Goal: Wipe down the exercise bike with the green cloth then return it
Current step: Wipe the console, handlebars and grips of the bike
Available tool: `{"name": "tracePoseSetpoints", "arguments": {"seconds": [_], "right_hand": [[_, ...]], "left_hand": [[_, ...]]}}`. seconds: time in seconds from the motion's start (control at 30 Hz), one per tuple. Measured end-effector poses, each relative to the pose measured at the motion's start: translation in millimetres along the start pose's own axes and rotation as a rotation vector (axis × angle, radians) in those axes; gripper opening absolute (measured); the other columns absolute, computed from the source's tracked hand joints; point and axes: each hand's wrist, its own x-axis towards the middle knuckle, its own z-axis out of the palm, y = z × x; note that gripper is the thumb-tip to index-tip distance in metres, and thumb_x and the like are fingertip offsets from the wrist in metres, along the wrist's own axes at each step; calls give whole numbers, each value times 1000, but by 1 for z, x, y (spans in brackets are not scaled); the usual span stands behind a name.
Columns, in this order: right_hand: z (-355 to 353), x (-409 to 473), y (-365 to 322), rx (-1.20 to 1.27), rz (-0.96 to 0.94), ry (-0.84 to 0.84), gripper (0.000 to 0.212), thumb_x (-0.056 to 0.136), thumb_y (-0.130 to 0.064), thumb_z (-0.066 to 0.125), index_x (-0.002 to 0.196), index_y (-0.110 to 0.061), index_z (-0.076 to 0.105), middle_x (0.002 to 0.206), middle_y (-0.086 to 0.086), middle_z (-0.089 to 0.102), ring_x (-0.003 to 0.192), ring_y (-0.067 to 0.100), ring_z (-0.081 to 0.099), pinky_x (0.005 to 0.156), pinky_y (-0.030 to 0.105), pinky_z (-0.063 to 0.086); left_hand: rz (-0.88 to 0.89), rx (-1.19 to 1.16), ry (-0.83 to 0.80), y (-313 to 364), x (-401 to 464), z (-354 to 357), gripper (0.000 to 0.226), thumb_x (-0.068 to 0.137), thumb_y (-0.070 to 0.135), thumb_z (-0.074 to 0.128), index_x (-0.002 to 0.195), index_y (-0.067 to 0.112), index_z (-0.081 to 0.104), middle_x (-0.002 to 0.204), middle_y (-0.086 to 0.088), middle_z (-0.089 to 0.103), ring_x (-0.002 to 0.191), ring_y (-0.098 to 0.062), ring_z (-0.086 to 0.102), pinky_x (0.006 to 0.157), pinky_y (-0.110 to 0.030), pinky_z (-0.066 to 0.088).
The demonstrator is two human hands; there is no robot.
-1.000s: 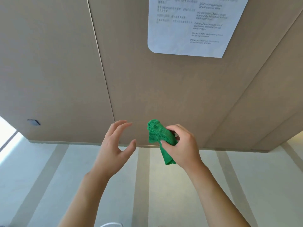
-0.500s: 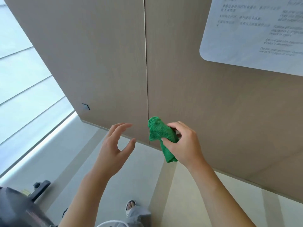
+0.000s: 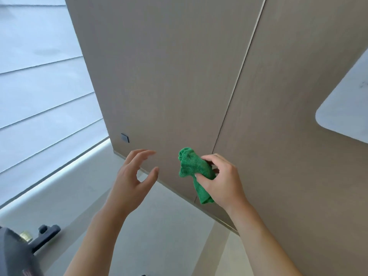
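My right hand grips a bunched green cloth, whose ends stick out above and below my fingers. To its left my left hand hovers with fingers spread and relaxed, holding nothing, a short gap from the cloth. A dark part of the exercise bike shows at the bottom left corner, with a black base bar on the floor. Most of the bike is out of view.
A beige panelled wall stands straight ahead, with a white notice at its right edge. A window with pale blinds fills the left. Light floor lies below my arms.
The view has swung left: the notice slid toward the right edge, and the window and bike part came into view. Both hands keep their pose, the cloth still held.
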Motion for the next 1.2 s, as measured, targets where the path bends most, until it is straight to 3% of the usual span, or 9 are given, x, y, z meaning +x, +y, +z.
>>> {"name": "tracePoseSetpoints", "arguments": {"seconds": [0.5, 0.77, 1.03, 1.2], "right_hand": [[200, 155, -72, 113, -183, -292, 31, 80, -15, 83, 104, -33, 73, 101, -17, 69, 94, 10, 67, 77, 36, 57], [269, 223, -77, 162, -261, -430, 32, 80, -14, 80, 105, -31, 73, 100, -15, 69, 93, 13, 67, 78, 38, 57], [332, 310, -90, 262, -330, -609, 34, 80, -19, 78, 111, -34, 72, 101, -19, 71, 99, 10, 67, 88, 42, 57], [369, 340, -100, 346, -354, -753, 35, 82, -19, 78, 113, -33, 70, 101, -19, 71, 98, 7, 67, 85, 36, 58]], "left_hand": [[-192, 83, 336, -134, 40, -150, 39, 93, 53, 60, 131, 43, 61, 134, 24, 57, 128, -9, 59, 99, -34, 53], [-284, 149, 484, -170, 63, -177, 41, 92, 53, 60, 131, 41, 62, 135, 23, 57, 125, -10, 60, 97, -32, 54], [-375, 247, 656, -181, 109, -193, 41, 92, 47, 61, 132, 39, 63, 133, 22, 57, 124, -11, 61, 96, -34, 54], [-470, 316, 755, -176, 116, -197, 41, 92, 38, 63, 133, 33, 64, 132, 19, 58, 123, -10, 60, 97, -34, 53]]}}
